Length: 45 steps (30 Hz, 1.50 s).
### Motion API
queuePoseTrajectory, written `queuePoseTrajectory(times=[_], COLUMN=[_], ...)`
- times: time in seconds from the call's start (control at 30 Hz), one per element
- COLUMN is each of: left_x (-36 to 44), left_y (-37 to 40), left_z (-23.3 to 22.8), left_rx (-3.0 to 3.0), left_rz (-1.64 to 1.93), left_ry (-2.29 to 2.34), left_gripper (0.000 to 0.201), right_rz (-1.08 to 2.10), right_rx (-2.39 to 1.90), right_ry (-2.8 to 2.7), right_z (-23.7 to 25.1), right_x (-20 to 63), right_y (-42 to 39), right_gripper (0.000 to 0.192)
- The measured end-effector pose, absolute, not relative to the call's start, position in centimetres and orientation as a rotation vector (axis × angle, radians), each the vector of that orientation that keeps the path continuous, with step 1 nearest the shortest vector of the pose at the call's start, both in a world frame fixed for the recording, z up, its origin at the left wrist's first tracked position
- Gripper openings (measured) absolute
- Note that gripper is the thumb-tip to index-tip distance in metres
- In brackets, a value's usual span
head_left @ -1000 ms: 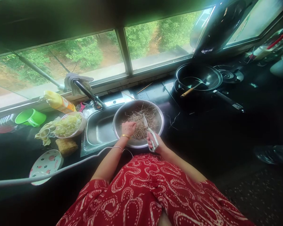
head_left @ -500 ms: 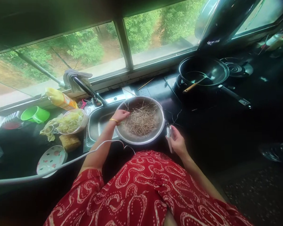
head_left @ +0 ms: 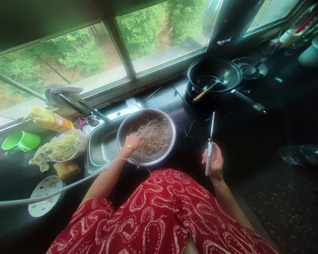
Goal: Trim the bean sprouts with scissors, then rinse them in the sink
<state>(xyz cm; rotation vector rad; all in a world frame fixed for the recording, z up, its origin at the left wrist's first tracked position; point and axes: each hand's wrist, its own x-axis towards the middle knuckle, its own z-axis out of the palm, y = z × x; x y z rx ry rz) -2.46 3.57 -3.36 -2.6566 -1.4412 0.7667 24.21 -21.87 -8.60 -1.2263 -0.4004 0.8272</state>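
A round metal basin (head_left: 172, 141) stands by the right edge of the sink, holding a tangled heap of thin brown root-like strands (head_left: 155, 135). Inside it my left hand (head_left: 134, 141), with a bracelet at the wrist, presses into the left side of the heap. Its fingers are curled down among the strands, and the tips are partly hidden. Right of the basin, my right hand (head_left: 215, 160) is closed round the white handles of a pair of scissors (head_left: 211, 132). The blades look closed, point away from me and show a toothed edge.
Left of the sink (head_left: 88, 153) are a bowl of pale shredded vegetable (head_left: 67, 146), a green mug (head_left: 21, 141), a yellow bottle (head_left: 50, 120), a sponge (head_left: 66, 171) and a patterned plate (head_left: 45, 197). A wok (head_left: 214, 72) with a wooden-handled utensil sits back right. A white cable (head_left: 76, 183) crosses my left arm.
My right hand has moved right, away from the basin's rim, and the scissors now point forward. My left hand has shifted lower into the heap. The view has turned slightly right.
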Motion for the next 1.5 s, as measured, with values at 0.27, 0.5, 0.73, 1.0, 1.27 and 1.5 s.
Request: queuePoseTrajectory(times=[0.27, 0.5, 0.73, 1.0, 1.27, 1.5], left_x=[3.3, 2.9, 0.4, -3.1, -3.2, -3.7], left_y=[4.8, 6.1, 5.9, 4.8, -0.3, -2.9], left_z=[-3.8, -4.6, 2.5, 4.0, -3.1, -2.0], left_rx=[-2.628, -2.942, -2.796, -2.489, -2.450, -2.835], left_rz=[0.542, -0.169, -1.155, -0.583, 0.436, 0.114], left_ry=[-1.583, -2.237, -2.613, -2.617, -2.392, -2.603], left_gripper=[0.034, 0.023, 0.026, 0.025, 0.033, 0.031], right_rz=[1.031, 1.111, 1.262, 1.396, 1.497, 1.623], right_rx=[-1.147, -1.133, -1.083, -1.082, -1.039, -0.894], right_ry=[-0.274, -0.344, -0.413, -0.683, -0.741, -0.689], right_z=[-9.2, -9.8, -10.5, -9.7, -8.9, -8.0], right_x=[25.8, 28.1, 28.8, 28.4, 27.5, 25.7], right_y=[-21.5, -20.7, -19.5, -18.3, -17.3, -16.8], right_gripper=[0.061, 0.061, 0.060, 0.066, 0.069, 0.069])
